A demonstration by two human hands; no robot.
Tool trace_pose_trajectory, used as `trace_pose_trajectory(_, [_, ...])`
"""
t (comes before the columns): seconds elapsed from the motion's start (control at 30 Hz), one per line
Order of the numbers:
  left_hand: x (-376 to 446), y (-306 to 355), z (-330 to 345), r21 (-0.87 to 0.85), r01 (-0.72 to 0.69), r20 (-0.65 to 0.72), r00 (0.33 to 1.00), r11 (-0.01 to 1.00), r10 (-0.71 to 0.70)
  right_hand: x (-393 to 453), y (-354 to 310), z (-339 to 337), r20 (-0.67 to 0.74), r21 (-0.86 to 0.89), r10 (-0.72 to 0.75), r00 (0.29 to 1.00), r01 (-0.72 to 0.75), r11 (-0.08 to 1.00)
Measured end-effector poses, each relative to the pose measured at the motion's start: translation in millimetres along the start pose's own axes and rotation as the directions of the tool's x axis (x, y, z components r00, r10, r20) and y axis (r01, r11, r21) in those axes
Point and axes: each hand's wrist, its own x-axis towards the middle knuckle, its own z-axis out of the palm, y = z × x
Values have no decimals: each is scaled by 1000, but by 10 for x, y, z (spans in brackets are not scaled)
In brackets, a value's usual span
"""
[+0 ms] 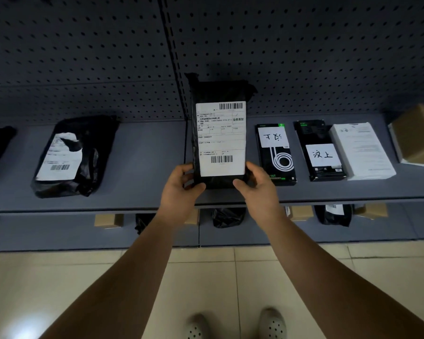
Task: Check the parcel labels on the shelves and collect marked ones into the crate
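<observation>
As you stand facing the shelf (142,192), both of your forearms reach forward and upward, converging on one black parcel (218,91) held upright in front of the pegboard back panel (83,57). Your left hand (181,189) grips the parcel's lower left corner: the thumb lies across the front of the black wrapping and the fingers curl behind its edge. Your right hand (257,184) mirrors this at the lower right corner, thumb on the front, fingers wrapped round the side. The parcel's white shipping label (220,140) faces you, with one barcode at the top and another near the bottom. The parcel's bottom edge sits just above the shelf, between the two hands.

On the shelf to the left lies a crumpled black bag (83,155) with a torn label. To the right lie two black boxes (275,155) (316,133), each bearing a white handwritten slip, then a white box (362,150), then a brown carton (416,135). A lower shelf (230,236) carries further bags and cartons. Your shoes (272,324) show on the tiled floor (83,277).
</observation>
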Motion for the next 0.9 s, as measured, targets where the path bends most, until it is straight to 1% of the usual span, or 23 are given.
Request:
trace_pose_trajectory(0.1, [-27,30,-23,24,-17,-13,1000,1000,18,-6,-1,50,-2,-49,-23,1000,22,999])
trace_pose_trajectory(0.23, [16,27,-75,77,15,-38,999,997,-12,27,-12,87,33,-87,-9,999,12,996])
trace_pose_trajectory(0.37, [103,59,-76,175,35,-69,997,984,-23,145,-22,159,61,-154,-8,998,17,988])
trace_pose_trajectory(0.47, [215,92,-47,257,81,-94,994,963,-59,244,-5,206,108,-250,43,993,-15,968])
trace_pose_trajectory(0.53, [285,117,-40,313,111,-98,992,943,-85,273,-6,180,139,-272,48,989,-8,962])
trace_pose_trajectory(0.57, [305,123,-36,347,101,-102,992,932,-69,280,-17,135,134,-273,36,990,2,962])
trace_pose_trajectory(0.6, [310,131,-25,404,52,-113,994,913,-6,276,-33,68,113,-268,18,993,13,963])
trace_pose_trajectory(0.63, [295,145,-2,467,-33,-124,987,884,103,261,-37,-27,81,-259,-1,997,22,966])
trace_pose_trajectory(0.67, [265,168,45,512,-140,-118,966,847,231,240,-35,-144,42,-254,-18,999,28,967])
trace_pose_trajectory(0.7, [217,211,118,539,-248,-86,934,805,346,218,-24,-280,1,-258,-34,999,33,966])
trace_pose_trajectory(0.73, [168,252,206,552,-344,-30,903,760,430,198,4,-423,-38,-274,-49,998,37,961])
trace_pose_trajectory(0.77, [131,288,312,547,-424,46,876,722,480,187,47,-572,-76,-295,-62,995,37,955])
trace_pose_trajectory(0.8, [94,318,432,529,-477,126,862,702,491,181,85,-714,-110,-320,-70,992,31,947])
trace_pose_trajectory(0.83, [67,317,567,496,-504,206,859,707,468,189,129,-843,-138,-349,-77,987,24,937])
trace_pose_trajectory(0.9, [28,271,856,449,-502,347,860,739,374,238,209,-1049,-164,-403,-93,982,19,915])
